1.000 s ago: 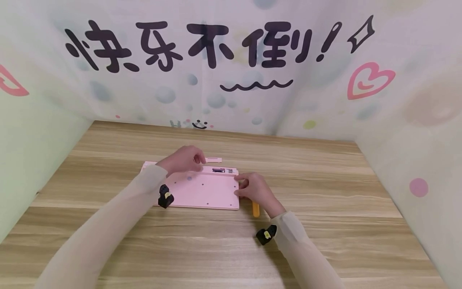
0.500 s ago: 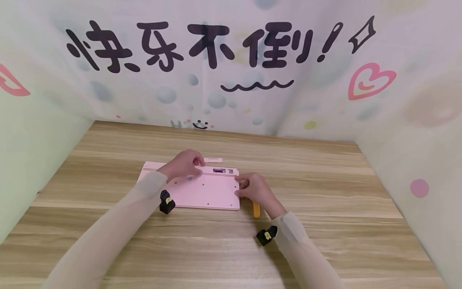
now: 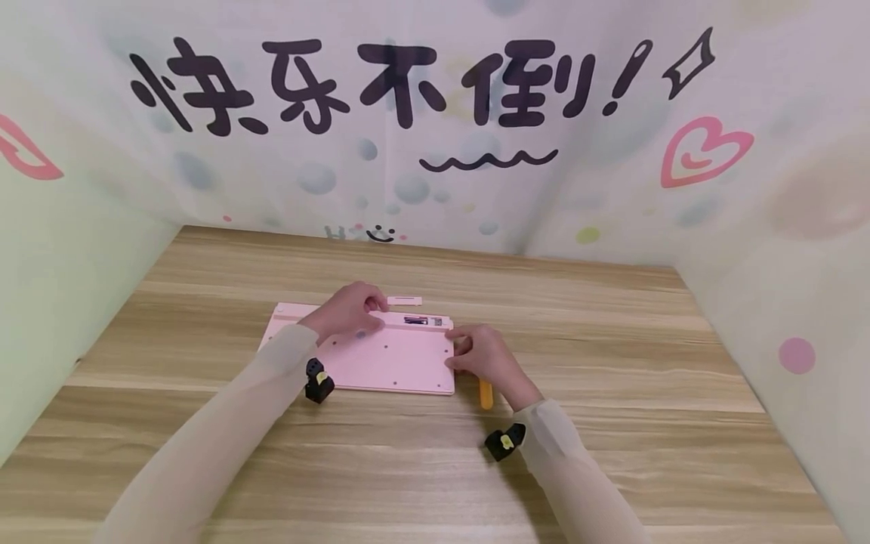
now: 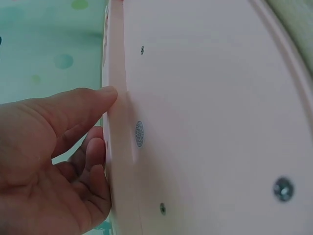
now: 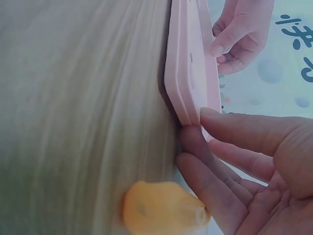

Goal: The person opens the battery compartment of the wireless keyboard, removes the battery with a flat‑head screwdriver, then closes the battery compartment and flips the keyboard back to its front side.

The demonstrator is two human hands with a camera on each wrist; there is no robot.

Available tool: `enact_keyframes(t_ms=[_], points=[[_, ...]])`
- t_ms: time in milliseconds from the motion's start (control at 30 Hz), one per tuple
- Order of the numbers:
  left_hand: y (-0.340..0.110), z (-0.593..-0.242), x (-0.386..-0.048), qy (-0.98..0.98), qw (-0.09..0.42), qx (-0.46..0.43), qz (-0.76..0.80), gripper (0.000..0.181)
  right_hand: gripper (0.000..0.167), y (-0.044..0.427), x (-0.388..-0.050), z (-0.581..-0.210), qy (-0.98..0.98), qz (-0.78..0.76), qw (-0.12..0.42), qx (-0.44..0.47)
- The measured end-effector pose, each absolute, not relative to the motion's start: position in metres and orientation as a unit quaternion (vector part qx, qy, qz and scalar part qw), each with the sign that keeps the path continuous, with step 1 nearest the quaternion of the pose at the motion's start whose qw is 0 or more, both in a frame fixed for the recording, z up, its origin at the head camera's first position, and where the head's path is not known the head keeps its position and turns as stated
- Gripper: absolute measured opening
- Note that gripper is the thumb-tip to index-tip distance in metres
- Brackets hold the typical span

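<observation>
A pink keyboard (image 3: 381, 370) lies underside up on the table, screws showing. Its battery compartment (image 3: 424, 321) is uncovered at the far right, with a dark battery-like piece inside. My left hand (image 3: 347, 310) holds the keyboard's far long edge, thumb on the raised strip and fingers curled behind it, as the left wrist view shows. At the right side, near the far corner, my right hand (image 3: 485, 353) pinches the keyboard's edge between thumb and fingers. A slim pink cover (image 3: 404, 301) lies just beyond the far edge.
An orange-yellow handle-like object (image 3: 485, 394) lies under and beside my right hand, partly hidden by it. Wood-grain table (image 3: 408, 468) surrounds the keyboard. A printed white curtain (image 3: 448, 196) closes off the back and sides.
My left wrist has dropped slightly toward me, baring more of the keyboard's far left corner. Its fingers stay at the far edge. My right hand holds its place; the view shifts slightly.
</observation>
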State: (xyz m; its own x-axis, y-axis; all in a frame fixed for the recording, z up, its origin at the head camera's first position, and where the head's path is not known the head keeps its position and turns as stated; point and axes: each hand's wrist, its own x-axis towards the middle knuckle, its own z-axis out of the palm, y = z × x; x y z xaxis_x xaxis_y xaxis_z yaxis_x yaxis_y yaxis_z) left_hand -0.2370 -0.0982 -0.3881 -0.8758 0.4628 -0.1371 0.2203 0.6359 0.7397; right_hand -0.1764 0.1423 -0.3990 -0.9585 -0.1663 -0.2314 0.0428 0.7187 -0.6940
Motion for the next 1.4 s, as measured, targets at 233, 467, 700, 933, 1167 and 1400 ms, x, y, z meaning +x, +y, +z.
enact_keyframes(t_ms=[233,467,700,933,1167,1400], points=[[-0.099,-0.387,-0.237,0.888,0.168,0.191,0.383,0.023,0.040,0.143,-0.177,-0.396,0.917,-0.370,0.146,-0.038],[-0.098,-0.385,-0.237,0.890,0.168,0.183,0.382,0.023,0.040,0.147,-0.179,-0.390,0.925,-0.355,0.131,-0.040],[-0.096,-0.386,-0.236,0.890,0.170,0.170,0.388,0.022,0.041,0.153,-0.177,-0.376,0.919,-0.369,0.133,-0.037],[-0.096,-0.386,-0.236,0.888,0.173,0.164,0.394,0.024,0.043,0.163,-0.174,-0.367,0.921,-0.368,0.123,-0.040],[-0.097,-0.387,-0.237,0.887,0.174,0.161,0.397,0.023,0.042,0.176,-0.169,-0.366,0.928,-0.354,0.104,-0.055],[-0.097,-0.388,-0.237,0.886,0.172,0.164,0.397,0.023,0.039,0.187,-0.164,-0.371,0.933,-0.343,0.097,-0.058]])
